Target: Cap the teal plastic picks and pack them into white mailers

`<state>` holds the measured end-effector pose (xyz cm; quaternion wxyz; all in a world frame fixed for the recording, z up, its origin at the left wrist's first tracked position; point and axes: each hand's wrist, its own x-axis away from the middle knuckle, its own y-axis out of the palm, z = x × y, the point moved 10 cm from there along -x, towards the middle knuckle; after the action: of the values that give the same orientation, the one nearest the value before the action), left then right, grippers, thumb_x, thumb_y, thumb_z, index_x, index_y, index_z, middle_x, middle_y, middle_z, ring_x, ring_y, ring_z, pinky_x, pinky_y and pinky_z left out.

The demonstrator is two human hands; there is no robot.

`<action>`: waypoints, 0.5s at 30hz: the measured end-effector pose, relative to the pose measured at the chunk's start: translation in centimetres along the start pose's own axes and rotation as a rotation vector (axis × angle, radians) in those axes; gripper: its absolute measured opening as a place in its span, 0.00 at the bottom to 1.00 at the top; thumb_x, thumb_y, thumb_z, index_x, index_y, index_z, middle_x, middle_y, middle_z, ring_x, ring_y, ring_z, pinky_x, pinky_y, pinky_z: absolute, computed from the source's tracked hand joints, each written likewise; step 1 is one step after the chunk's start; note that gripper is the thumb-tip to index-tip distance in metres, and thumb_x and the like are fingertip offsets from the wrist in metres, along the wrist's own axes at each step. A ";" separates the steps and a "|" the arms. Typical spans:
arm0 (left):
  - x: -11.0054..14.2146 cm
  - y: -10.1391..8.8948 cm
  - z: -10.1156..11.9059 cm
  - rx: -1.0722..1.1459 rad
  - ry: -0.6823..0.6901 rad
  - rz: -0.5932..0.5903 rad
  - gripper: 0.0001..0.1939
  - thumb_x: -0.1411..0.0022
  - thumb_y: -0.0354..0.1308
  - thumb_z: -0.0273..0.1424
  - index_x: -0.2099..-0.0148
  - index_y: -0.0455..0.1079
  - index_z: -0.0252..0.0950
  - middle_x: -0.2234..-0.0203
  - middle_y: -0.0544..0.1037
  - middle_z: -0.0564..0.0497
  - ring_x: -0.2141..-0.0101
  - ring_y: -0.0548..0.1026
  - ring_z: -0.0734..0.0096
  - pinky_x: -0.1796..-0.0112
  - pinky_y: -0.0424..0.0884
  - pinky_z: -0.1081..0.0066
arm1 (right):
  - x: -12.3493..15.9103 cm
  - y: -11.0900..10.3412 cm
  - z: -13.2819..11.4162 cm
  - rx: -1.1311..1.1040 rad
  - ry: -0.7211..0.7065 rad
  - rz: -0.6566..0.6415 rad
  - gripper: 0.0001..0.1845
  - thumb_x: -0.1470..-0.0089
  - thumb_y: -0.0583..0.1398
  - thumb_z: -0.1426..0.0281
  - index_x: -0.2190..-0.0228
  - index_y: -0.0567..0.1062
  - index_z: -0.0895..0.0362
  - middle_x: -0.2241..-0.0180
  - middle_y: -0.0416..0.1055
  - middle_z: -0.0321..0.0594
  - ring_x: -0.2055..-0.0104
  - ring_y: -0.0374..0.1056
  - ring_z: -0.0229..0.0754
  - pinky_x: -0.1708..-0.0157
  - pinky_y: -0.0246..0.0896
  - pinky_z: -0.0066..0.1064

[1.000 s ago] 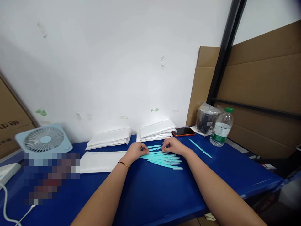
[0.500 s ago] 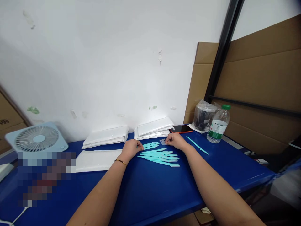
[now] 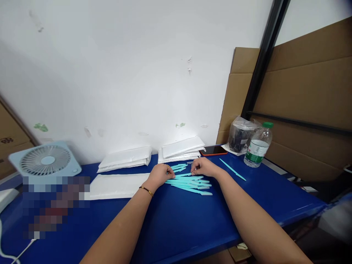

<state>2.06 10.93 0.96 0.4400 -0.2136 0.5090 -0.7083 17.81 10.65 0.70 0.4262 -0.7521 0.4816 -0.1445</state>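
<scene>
Several turquoise eyebrow razors (image 3: 189,186) lie fanned out on the blue table, with clear covers at their right ends. One more razor (image 3: 183,175) spans the gap between my hands. Its left end is pinched in my left hand (image 3: 161,173), while the fingers of my right hand (image 3: 204,168) close on its right, blade end. A few other razors (image 3: 178,167) lie just behind, partly covered by my left hand. Small clear covers (image 3: 189,162) show beside my right hand, mostly hidden by it. A single razor (image 3: 232,169) rests apart to the right.
White padded packets lie stacked in two piles, one left (image 3: 125,158) and one centre (image 3: 180,148), with a flat packet (image 3: 115,186) in front. A phone (image 3: 213,150), a bagged dark cup (image 3: 239,136) and a water bottle (image 3: 257,148) stand right. A fan (image 3: 47,161) sits left.
My left hand has shifted from the rear razors toward the front group and now holds one razor. My right hand has moved from the small clear covers to that razor's blade end.
</scene>
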 end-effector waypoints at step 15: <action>0.6 -1.8 -0.2 -0.112 0.025 0.140 0.09 0.46 0.57 0.37 0.64 0.76 0.43 0.66 0.78 0.54 0.62 0.71 0.67 0.62 0.61 0.71 | 0.0 -2.0 -0.5 0.092 0.009 0.182 0.09 0.54 0.62 0.67 0.69 0.79 0.55 0.70 0.71 0.38 0.71 0.64 0.36 0.71 0.56 0.25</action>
<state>0.87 10.66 2.43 0.4694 -0.1927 0.5668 -0.6490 18.72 10.78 2.54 0.4693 -0.6842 0.5428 -0.1305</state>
